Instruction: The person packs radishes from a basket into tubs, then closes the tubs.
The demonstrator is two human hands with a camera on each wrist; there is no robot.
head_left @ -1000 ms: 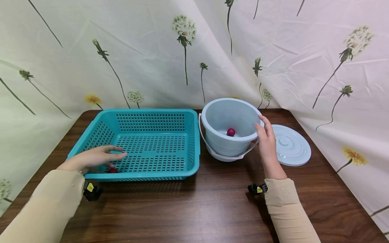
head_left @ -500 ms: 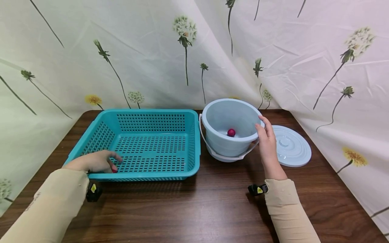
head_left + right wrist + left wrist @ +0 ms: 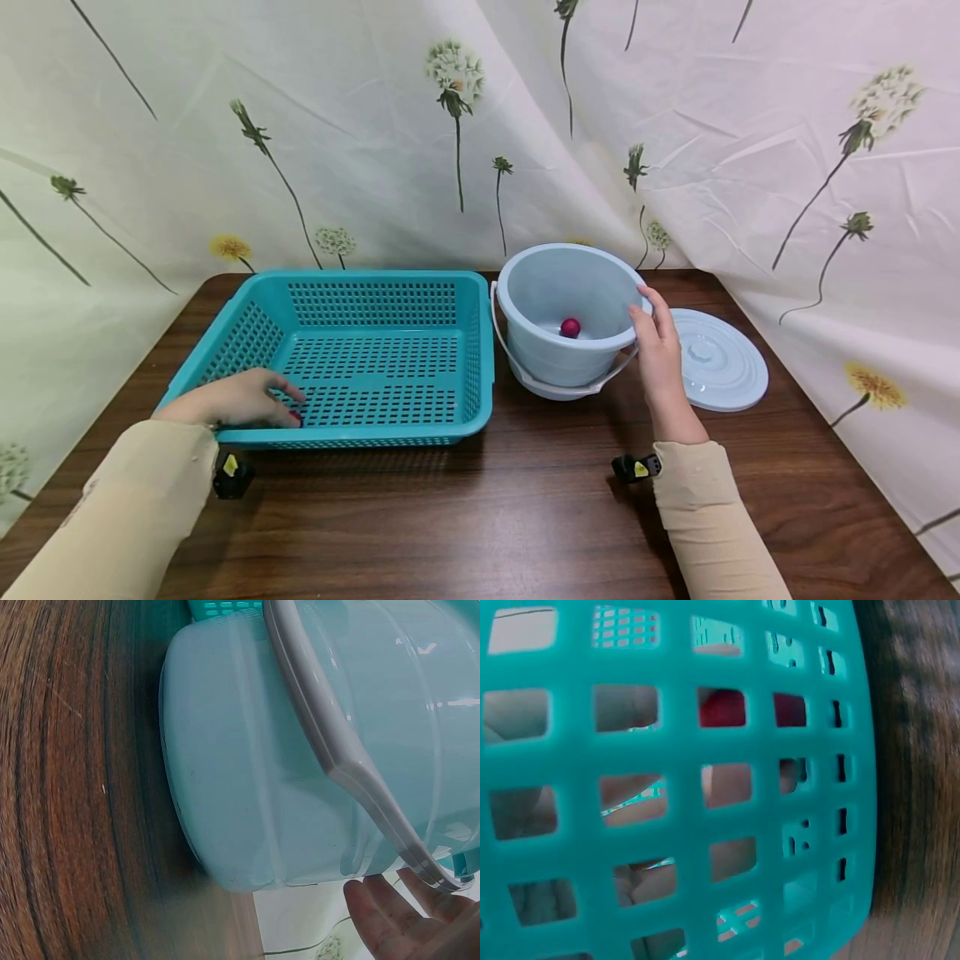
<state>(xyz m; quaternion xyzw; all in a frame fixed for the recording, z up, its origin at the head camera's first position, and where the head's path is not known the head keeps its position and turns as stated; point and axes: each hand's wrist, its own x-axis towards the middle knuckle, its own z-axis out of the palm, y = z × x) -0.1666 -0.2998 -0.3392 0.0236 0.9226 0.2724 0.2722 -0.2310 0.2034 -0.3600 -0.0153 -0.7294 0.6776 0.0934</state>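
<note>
Inside the near left corner of a teal plastic basket point(image 3: 352, 434), my left hand point(image 3: 243, 398) reaches down with bent fingers and holds a small red ball point(image 3: 296, 417), mostly hidden by the fingers. In the left wrist view, that red ball point(image 3: 721, 709) and parts of the fingers point(image 3: 727, 785) show through the basket's holes. My right hand point(image 3: 660, 342) grips the right side of the rim of a pale blue bucket point(image 3: 562, 360). A second red ball point(image 3: 570, 327) lies at the bottom of the bucket. Fingers point(image 3: 386, 907) rest by the handle's end in the right wrist view.
A pale blue lid point(image 3: 720, 358) lies flat on the dark wooden table point(image 3: 480, 517), right of the bucket. The bucket's white handle point(image 3: 558, 388) hangs down its front. A flower-printed cloth point(image 3: 360, 125) stands behind the table.
My left hand has lowered into the basket corner and its fingers have closed around the red ball, which has shifted slightly right. My right hand and the bucket stay in place.
</note>
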